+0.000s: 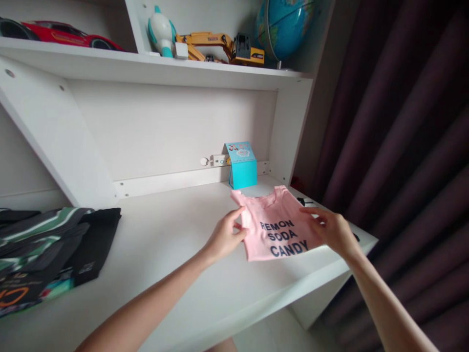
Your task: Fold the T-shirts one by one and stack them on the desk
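- Soft, even indoor light, rather dim; the white desk point(172, 259) and back panel point(164, 127) read as pale grey
- No hard-edged shadows anywhere, so the source cannot be told
- Faint shade lies under the shelf point(154, 68), along the top of the back panel
- The dark curtain point(403, 122) on the right of the frame swallows the light, its folds barely lit
- A small sheen on the globe point(284, 27) at the top; no glare elsewhere
- Wide-angle bending: straight shelf edges slant and stretch toward the upper left corner
- The centre is fairly sharp: the print on the pink shirt point(278, 230) is legible, while the left hand point(223, 237) and right hand point(331, 230) look slightly soft
- The pile of clothes point(44, 249) at lower left loses detail in its black parts
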The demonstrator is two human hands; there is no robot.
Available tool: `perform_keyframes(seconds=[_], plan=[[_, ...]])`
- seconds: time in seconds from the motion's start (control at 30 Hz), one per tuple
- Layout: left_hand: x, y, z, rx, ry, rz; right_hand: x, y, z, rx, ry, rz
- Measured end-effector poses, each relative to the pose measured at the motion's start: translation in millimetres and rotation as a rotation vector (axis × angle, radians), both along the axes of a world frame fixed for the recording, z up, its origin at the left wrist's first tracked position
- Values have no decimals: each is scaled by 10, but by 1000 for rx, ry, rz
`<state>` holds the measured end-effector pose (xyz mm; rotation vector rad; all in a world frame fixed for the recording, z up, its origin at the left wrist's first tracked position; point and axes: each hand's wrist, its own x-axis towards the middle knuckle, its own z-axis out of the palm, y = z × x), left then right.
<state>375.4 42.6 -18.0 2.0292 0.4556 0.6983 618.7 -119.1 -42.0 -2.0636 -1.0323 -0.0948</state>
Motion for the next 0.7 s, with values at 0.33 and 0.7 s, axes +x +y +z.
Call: perform_keyframes(seconds=[0.33,0.7], plan=[[1363,-265,-508,-10,4,3,1163,-244,-107,-160,-129,-204],[1333,-208,-734,-182,53,-69,1263,-239,-366,-342,-204,-114]])
